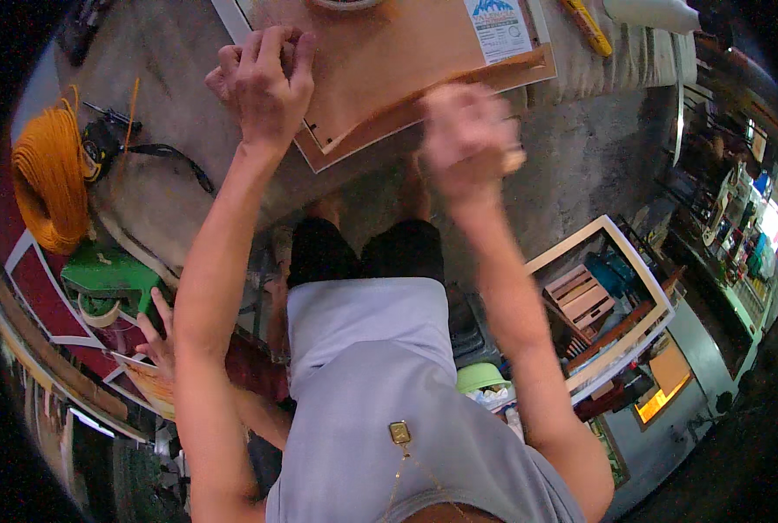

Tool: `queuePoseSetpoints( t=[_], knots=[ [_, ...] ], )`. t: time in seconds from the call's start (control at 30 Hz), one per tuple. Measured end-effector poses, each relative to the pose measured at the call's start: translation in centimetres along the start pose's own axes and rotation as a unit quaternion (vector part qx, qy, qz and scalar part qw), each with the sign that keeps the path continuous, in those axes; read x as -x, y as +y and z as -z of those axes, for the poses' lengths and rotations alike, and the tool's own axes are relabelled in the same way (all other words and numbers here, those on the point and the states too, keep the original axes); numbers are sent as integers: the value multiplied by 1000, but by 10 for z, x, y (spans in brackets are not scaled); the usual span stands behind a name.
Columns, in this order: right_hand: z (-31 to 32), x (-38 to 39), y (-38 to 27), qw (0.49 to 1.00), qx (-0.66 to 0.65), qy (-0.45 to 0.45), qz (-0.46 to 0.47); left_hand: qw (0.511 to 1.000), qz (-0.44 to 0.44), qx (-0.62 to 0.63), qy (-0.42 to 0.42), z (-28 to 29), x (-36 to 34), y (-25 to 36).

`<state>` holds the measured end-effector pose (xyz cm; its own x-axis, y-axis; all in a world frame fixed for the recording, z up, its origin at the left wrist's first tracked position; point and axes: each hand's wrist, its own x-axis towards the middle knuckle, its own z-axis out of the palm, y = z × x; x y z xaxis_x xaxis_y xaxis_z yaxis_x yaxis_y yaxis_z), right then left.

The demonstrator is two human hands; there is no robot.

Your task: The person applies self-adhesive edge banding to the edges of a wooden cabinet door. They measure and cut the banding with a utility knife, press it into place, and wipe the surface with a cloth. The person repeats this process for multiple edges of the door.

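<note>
Brown boards (380, 78), stacked flat, lie at the near edge of a grey padded worktable (171, 105), under both hands. At far left a coil of orange cord (49, 179) rests on the table. The left hand (263, 78) reaches forward with arm extended, fingers curled and bunched, pressing down on the boards' left corner. The right hand (467, 139) is motion-blurred just off the boards' lower edge; I cannot tell its grip. Further right, a white-framed crate (611, 301) of tools stands on the concrete floor (581, 166).
</note>
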<state>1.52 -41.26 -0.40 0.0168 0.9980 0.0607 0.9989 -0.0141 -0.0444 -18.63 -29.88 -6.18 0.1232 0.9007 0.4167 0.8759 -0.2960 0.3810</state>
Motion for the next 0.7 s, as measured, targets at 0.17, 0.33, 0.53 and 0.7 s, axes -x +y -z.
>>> queuePoseSetpoints(
  t=[0.17,0.33,0.53,0.7],
  knots=[
    [-9,21,-77,983,-169,15,67,1000,-7,1,-9,-1,-1,1],
    [-15,-14,107,992,-6,66,109,999,-10,34,-15,0,-1,1],
    [-19,17,-77,994,-50,22,90,999,6,33,20,-8,1,0],
    [16,-34,40,939,-215,-237,-128,999,3,52,7,0,1,-4]
  ],
)
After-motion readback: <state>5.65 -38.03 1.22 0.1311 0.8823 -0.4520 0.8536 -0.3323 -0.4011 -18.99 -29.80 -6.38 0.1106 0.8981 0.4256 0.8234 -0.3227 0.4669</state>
